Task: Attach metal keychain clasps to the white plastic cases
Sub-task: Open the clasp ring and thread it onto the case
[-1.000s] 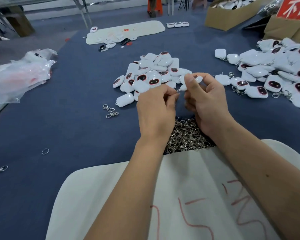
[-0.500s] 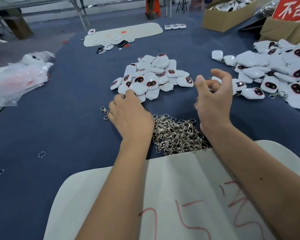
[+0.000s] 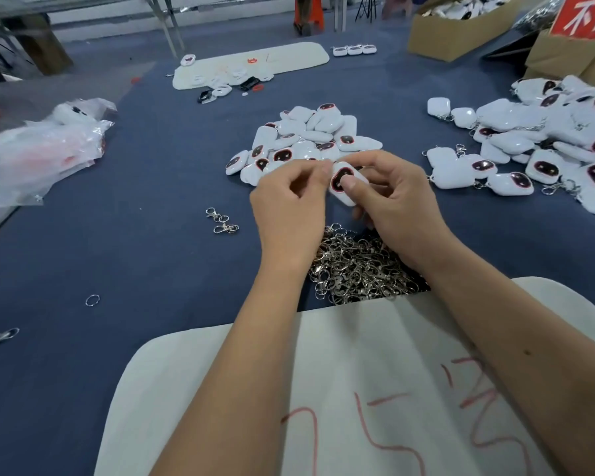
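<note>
Table (image 3: 117, 262): blue cloth.
Case heaps: one centre (image 3: 306, 139), one right (image 3: 547, 142).
Clasps (image 3: 361, 269): pile beneath hands.
Right hand (image 3: 399, 201): grips case (image 3: 346, 182), thumb on its dark face.
Left hand (image 3: 289, 207): fingertips pinched at case's edge; contents unclear.

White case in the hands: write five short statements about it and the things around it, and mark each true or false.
1. The right hand holds a white case with its dark face toward the camera. True.
2. The heap of metal clasps lies beyond the middle pile of cases. False: it lies nearer, below the hands.
3. The left hand rests flat on the cloth. False: its fingertips are pinched beside the case.
4. Two loose clasps lie left of the left hand. True.
5. The cases on the right are boxed. False: they lie loose on the blue cloth.
</note>
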Demonstrator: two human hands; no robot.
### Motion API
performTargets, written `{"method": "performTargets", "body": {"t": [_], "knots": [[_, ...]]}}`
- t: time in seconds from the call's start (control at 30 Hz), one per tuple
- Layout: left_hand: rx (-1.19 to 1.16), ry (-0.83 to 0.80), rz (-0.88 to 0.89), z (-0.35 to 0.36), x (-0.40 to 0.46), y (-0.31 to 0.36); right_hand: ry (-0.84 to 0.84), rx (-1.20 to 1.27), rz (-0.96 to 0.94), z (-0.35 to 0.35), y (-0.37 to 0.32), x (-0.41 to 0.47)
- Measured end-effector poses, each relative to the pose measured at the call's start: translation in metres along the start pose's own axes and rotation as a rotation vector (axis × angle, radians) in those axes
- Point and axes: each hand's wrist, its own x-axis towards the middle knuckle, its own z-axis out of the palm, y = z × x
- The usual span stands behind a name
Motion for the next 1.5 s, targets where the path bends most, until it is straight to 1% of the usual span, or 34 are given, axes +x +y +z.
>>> {"method": "performTargets", "body": {"t": [0.03, 0.07, 0.1, 0.17, 0.2, 0.27, 0.3, 0.33, 0.37, 0.5, 0.57, 0.63, 0.7, 0.8, 0.87, 0.93, 1.0, 1.07, 1.13, 1.2, 1.33, 1.43, 1.5], "knots": [[0.078, 0.065, 0.001, -0.003, 0.002, -0.001, -0.002, -0.006, 0.010, 0.000, 0.000, 0.000], [0.227, 0.137, 0.013, -0.008, 0.003, -0.002, -0.009, -0.017, 0.019, 0.000, 0.000, -0.001], [0.434, 0.202, 0.028, -0.014, 0.005, -0.004, -0.016, -0.036, 0.025, 0.001, -0.001, -0.001], [0.840, 0.242, -0.036, -0.029, 0.008, -0.010, -0.028, -0.101, 0.026, 0.003, -0.001, -0.001], [0.951, 0.215, -0.119, -0.035, 0.009, -0.011, -0.028, -0.127, 0.024, 0.003, -0.001, -0.001], [1.027, 0.132, -0.297, -0.043, 0.009, -0.010, -0.019, -0.144, 0.023, 0.003, -0.001, 0.000], [1.040, 0.088, -0.347, -0.044, 0.008, -0.011, -0.015, -0.147, 0.025, 0.004, 0.000, 0.000], [1.039, 0.053, -0.353, -0.042, 0.007, -0.010, -0.008, -0.149, 0.027, 0.004, 0.000, 0.000], [1.028, 0.027, -0.323, -0.040, 0.006, -0.010, -0.001, -0.150, 0.028, 0.004, 0.000, 0.000], [0.908, -0.112, -0.054, -0.026, 0.004, -0.011, 0.047, -0.124, 0.058, 0.004, 0.005, 0.003], [0.770, -0.210, 0.047, -0.020, 0.005, -0.012, 0.090, -0.106, 0.074, 0.004, 0.007, 0.004], [0.559, -0.302, 0.072, -0.013, 0.003, -0.014, 0.135, -0.093, 0.090, 0.003, 0.007, 0.005], [0.405, -0.362, 0.096, -0.007, 0.001, -0.015, 0.165, -0.065, 0.094, 0.003, 0.006, 0.007], [0.311, -0.427, 0.121, -0.001, -0.001, -0.017, 0.175, 0.020, 0.093, 0.001, 0.004, 0.008], [0.244, -0.405, 0.130, 0.000, -0.002, -0.016, 0.176, 0.043, 0.090, 0.000, 0.003, 0.007], [0.134, -0.322, 0.094, 0.001, -0.002, -0.012, 0.202, 0.014, 0.079, 0.000, 0.002, 0.006], [-0.021, -0.214, -0.021, 0.002, 0.000, -0.008, 0.251, 0.015, 0.086, 0.000, 0.001, 0.004], [-0.211, -0.137, -0.151, 0.003, 0.001, -0.005, 0.292, 0.074, 0.114, 0.000, -0.003, 0.003], [-0.376, -0.108, -0.249, 0.005, 0.000, -0.003, 0.276, 0.170, 0.127, 0.001, -0.006, 0.002], [-0.507, -0.102, -0.318, 0.005, 0.000, -0.002, 0.212, 0.142, 0.103, 0.002, -0.006, 0.002], [-0.695, -0.109, -0.401, 0.005, 0.002, 0.000, 0.011, 0.017, 0.050, 0.004, -0.010, -0.001], [-0.719, -0.099, -0.399, 0.004, 0.003, -0.001, -0.094, -0.064, -0.025, 0.002, -0.011, -0.003], [-0.710, -0.102, -0.384, 0.004, 0.003, -0.002, -0.117, -0.027, -0.036, 0.001, -0.010, -0.003]]}}
